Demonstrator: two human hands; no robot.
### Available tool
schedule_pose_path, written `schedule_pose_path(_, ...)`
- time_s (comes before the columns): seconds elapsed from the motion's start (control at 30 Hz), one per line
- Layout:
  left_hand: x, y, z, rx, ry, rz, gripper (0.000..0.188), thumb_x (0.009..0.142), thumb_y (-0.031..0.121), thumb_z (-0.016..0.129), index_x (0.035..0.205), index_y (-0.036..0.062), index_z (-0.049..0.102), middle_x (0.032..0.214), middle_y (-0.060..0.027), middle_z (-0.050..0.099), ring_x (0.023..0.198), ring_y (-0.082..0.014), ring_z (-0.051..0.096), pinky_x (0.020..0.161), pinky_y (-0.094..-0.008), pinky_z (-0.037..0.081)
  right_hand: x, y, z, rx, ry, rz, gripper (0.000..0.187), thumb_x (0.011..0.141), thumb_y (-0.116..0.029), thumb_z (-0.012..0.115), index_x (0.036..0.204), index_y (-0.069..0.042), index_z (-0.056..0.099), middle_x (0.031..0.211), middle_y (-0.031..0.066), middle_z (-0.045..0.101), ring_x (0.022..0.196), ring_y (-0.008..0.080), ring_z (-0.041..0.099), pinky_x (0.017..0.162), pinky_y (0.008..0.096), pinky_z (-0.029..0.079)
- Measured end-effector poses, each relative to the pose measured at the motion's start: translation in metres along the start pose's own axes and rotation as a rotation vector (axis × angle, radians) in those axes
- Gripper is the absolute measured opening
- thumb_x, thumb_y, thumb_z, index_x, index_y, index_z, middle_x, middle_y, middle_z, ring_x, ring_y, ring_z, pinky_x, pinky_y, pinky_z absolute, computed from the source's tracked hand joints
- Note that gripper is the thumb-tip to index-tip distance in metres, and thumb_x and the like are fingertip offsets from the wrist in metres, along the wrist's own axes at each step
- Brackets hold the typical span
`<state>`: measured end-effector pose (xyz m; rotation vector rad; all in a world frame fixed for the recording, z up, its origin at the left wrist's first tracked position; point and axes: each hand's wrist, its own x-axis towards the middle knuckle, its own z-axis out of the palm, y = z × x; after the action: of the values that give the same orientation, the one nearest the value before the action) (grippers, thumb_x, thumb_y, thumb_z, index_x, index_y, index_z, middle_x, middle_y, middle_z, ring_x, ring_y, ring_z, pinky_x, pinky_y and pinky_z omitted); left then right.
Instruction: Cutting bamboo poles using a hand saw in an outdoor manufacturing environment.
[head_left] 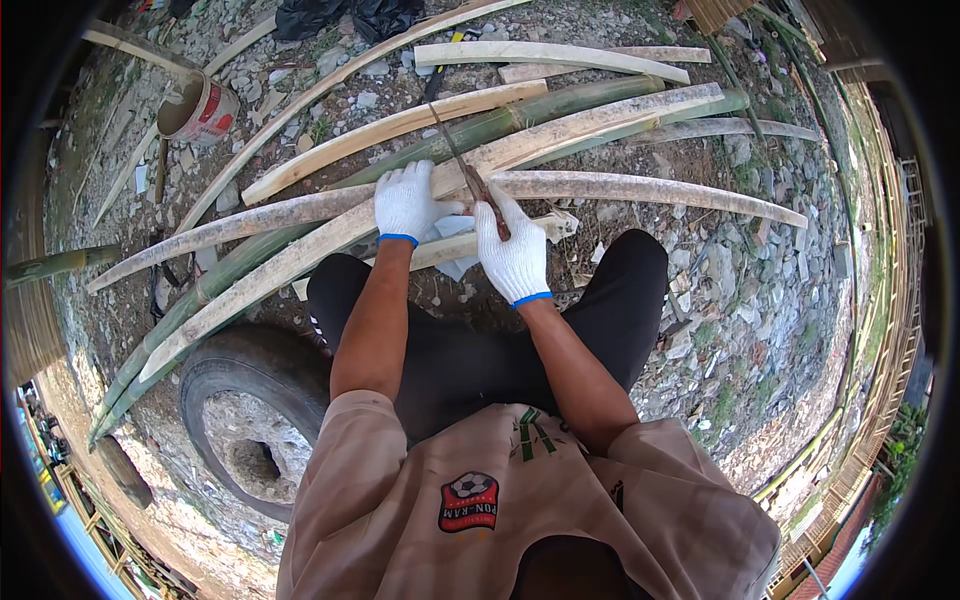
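Observation:
My left hand [408, 203], in a white glove, presses down on a long pale split bamboo strip [640, 187] that lies across in front of my knees. My right hand [512, 255], also gloved, grips the wooden handle of a long knife [452, 150]. The blade points away from me and lies over the strip beside my left hand. More split bamboo strips [390, 128] and a green bamboo pole [570, 105] lie side by side just beyond.
I sit on a black tyre [245, 385] on stony ground. A red and white bucket [200, 108] lies tipped at the far left. Black bags [335, 15] sit at the top. Bamboo fencing [885, 330] curves along the right.

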<state>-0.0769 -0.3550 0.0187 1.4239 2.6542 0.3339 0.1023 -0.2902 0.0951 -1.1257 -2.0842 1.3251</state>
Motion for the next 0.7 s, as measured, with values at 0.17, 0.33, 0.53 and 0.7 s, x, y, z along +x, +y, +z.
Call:
schedule_pose_path(0.17, -0.008, -0.013, 0.002, -0.003, 0.051, -0.007, 0.079, 0.062, 0.059, 0.091, 0.119, 0.0103, 0.067, 0.111, -0.0108, 0.071, 0.108, -0.0316, 0.07, 0.1, -0.0453, 0.05, -0.083, 0.003, -0.049, 0.054, -0.041, 0.066, 0.042, 0.104, -0.019, 0.066, 0.138, 0.004, 0.063, 0.103, 0.022, 0.078, 0.088, 0.0161, 0.074, 0.077, 0.0306, 0.057)
schedule_pose_path(0.33, -0.006, -0.003, -0.007, 0.013, 0.003, -0.006, 0.08, 0.062, 0.059, 0.091, 0.12, 0.0097, 0.066, 0.111, -0.0115, 0.071, 0.108, -0.032, 0.07, 0.101, -0.0456, 0.05, -0.055, -0.001, -0.038, 0.003, -0.02, 0.103, 0.041, 0.103, -0.021, 0.066, 0.136, 0.003, 0.065, 0.103, 0.0244, 0.077, 0.089, 0.025, 0.079, 0.077, 0.0334, 0.059)
schedule_pose_path(0.53, -0.01, -0.008, 0.0, 0.005, -0.018, -0.024, 0.081, 0.063, 0.059, 0.09, 0.122, 0.0091, 0.067, 0.112, -0.0121, 0.071, 0.108, -0.0313, 0.07, 0.1, -0.0438, 0.051, -0.019, -0.001, -0.016, -0.043, -0.105, 0.066, 0.043, 0.1, -0.026, 0.069, 0.132, 0.002, 0.065, 0.095, 0.027, 0.074, 0.085, 0.0403, 0.075, 0.073, 0.0412, 0.058)
schedule_pose_path(0.7, -0.007, -0.003, -0.011, 0.016, -0.011, -0.024, 0.081, 0.062, 0.059, 0.091, 0.121, 0.0093, 0.068, 0.112, -0.0115, 0.071, 0.108, -0.0308, 0.07, 0.1, -0.0438, 0.052, -0.1, 0.0, -0.07, -0.01, -0.058, 0.183, 0.045, 0.101, -0.016, 0.069, 0.14, 0.005, 0.062, 0.105, 0.0155, 0.08, 0.087, 0.0098, 0.074, 0.076, 0.0266, 0.058)
